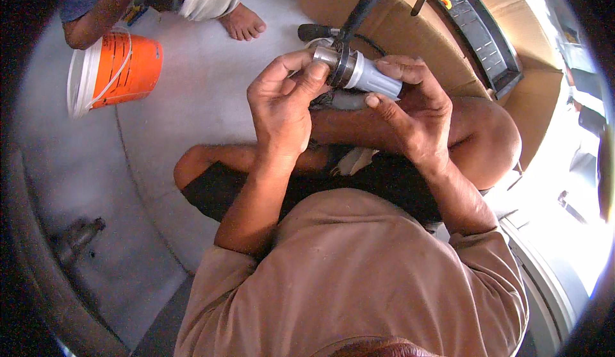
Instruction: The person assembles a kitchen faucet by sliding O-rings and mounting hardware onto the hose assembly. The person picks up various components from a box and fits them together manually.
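A cylindrical threaded fitting [343, 67] is raised in front of my crossed legs, held between both hands. It has a shiny metal threaded end on the left, a dark ring round its middle and a pale grey plastic sleeve [375, 80] on the right. My left hand [285, 94] pinches the metal end between thumb and fingers. On the sleeve's far end, my right hand [419, 104] closes with its thumb below and its fingers above. Just behind the fitting rises a black pipe [362, 11], and their outlines overlap, so I cannot tell whether they touch.
An open cardboard box [410, 49] stands ahead right, with a black slotted tray [480, 33] on it. Farther left are an orange bucket [138, 68] with a wire handle and another person's bare foot [242, 22]. A dark pipe-like piece [80, 240] lies on the floor.
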A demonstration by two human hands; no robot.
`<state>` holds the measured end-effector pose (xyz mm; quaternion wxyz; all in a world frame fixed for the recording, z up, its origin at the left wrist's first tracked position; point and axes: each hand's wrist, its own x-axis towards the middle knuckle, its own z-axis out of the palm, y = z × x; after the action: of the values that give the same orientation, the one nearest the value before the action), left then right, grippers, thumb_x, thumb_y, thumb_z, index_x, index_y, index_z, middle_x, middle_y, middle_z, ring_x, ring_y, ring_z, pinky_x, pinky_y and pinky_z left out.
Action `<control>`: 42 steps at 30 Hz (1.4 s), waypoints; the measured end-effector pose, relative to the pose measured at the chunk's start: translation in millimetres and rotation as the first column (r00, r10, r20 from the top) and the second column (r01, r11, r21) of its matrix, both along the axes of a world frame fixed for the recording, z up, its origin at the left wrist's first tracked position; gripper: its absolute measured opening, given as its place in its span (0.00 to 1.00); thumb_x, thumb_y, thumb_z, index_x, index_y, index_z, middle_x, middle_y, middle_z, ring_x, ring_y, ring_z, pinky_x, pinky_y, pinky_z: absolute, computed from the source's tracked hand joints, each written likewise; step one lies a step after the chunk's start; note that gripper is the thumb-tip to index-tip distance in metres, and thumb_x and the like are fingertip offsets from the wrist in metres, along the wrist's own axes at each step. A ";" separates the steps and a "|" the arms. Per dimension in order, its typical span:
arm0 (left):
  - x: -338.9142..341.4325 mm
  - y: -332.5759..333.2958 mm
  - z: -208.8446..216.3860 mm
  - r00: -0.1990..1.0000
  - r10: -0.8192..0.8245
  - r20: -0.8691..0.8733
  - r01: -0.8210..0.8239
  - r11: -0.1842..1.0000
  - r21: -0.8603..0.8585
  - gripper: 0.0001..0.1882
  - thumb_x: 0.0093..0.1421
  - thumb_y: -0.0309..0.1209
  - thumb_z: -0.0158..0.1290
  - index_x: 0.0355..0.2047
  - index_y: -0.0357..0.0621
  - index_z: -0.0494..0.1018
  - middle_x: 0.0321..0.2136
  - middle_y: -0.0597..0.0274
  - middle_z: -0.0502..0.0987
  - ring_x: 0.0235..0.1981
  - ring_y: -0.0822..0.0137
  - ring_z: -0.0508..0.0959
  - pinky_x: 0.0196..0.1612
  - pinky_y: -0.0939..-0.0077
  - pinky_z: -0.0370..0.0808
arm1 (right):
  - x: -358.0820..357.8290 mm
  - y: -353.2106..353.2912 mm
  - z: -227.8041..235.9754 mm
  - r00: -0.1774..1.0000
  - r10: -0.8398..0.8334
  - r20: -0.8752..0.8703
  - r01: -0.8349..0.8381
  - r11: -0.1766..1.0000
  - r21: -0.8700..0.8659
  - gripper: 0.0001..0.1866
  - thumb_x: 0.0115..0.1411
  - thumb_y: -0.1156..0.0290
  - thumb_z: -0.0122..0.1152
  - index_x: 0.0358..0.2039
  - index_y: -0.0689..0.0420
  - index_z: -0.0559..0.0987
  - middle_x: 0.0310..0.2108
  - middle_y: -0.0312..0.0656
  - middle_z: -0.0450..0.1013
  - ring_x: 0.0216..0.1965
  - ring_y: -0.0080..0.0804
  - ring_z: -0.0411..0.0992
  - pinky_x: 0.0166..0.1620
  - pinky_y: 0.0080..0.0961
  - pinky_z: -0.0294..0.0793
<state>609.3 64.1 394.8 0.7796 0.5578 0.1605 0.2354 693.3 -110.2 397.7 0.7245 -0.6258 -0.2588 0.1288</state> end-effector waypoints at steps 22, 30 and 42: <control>0.0 2.4 7.3 0.993 -0.109 -0.043 0.117 0.955 0.273 0.23 0.71 0.42 0.51 0.59 0.40 0.70 0.49 0.60 0.76 0.45 0.69 0.75 0.48 0.72 0.74 | -6.4 0.2 1.1 0.969 0.061 -0.238 -0.059 0.998 0.016 0.17 0.58 0.79 0.72 0.47 0.62 0.78 0.44 0.39 0.79 0.48 0.25 0.74 0.53 0.26 0.74; 5.6 -10.5 -6.3 0.997 0.020 0.071 -0.028 0.993 0.117 0.19 0.75 0.46 0.44 0.54 0.46 0.66 0.47 0.59 0.75 0.40 0.70 0.75 0.37 0.73 0.73 | -7.0 0.4 6.0 0.951 0.088 -0.297 -0.089 0.996 0.008 0.17 0.59 0.78 0.71 0.48 0.63 0.78 0.44 0.40 0.79 0.47 0.26 0.75 0.54 0.27 0.74; 3.4 -7.4 6.8 0.996 0.084 -0.040 -0.070 0.960 0.273 0.15 0.73 0.42 0.51 0.40 0.42 0.77 0.31 0.71 0.77 0.27 0.81 0.71 0.27 0.83 0.71 | -7.3 0.0 7.2 0.966 0.029 -0.255 -0.066 0.988 -0.137 0.18 0.58 0.73 0.74 0.47 0.63 0.79 0.46 0.42 0.78 0.48 0.29 0.74 0.55 0.29 0.73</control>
<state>612.7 56.7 401.6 0.6818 0.6583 0.1686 0.2709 686.0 -110.2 405.0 0.7011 -0.6486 -0.1695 0.2433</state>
